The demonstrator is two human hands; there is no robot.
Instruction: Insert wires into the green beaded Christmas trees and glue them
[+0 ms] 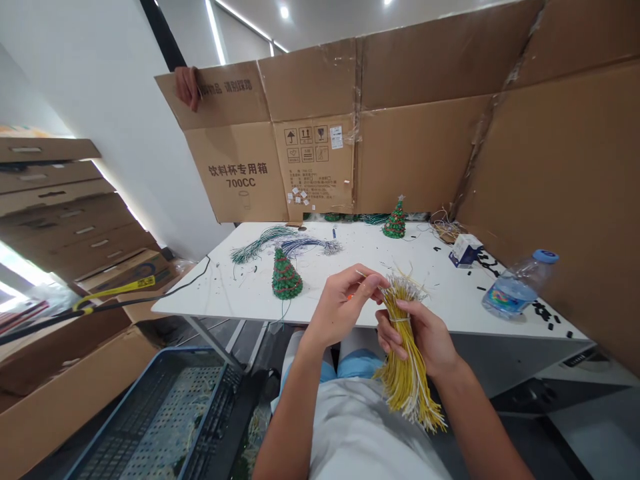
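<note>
A thick bundle of yellow wires (407, 363) with pale ends is tied near its top. My right hand (417, 333) is wrapped round it just below those ends, and its lower part hangs over my lap. My left hand (345, 300) is at the top of the bundle, thumb and fingers pinched together by the wire ends. A thin strand shows at those fingertips; something small and orange shows beneath them. Left of my hands, a small green Christmas tree (287, 277) with red trim stands near the table's front edge, a thin wire trailing from its base.
On the white table (240, 293) lie green wires (260, 243) and blue wires (307, 245). Another tree (395, 221), a small box (466, 251) and a water bottle (517, 287) stand farther right. Cardboard (425, 147) walls the back; another person's hand (187, 87) grips it. A blue crate (165, 400) sits lower left.
</note>
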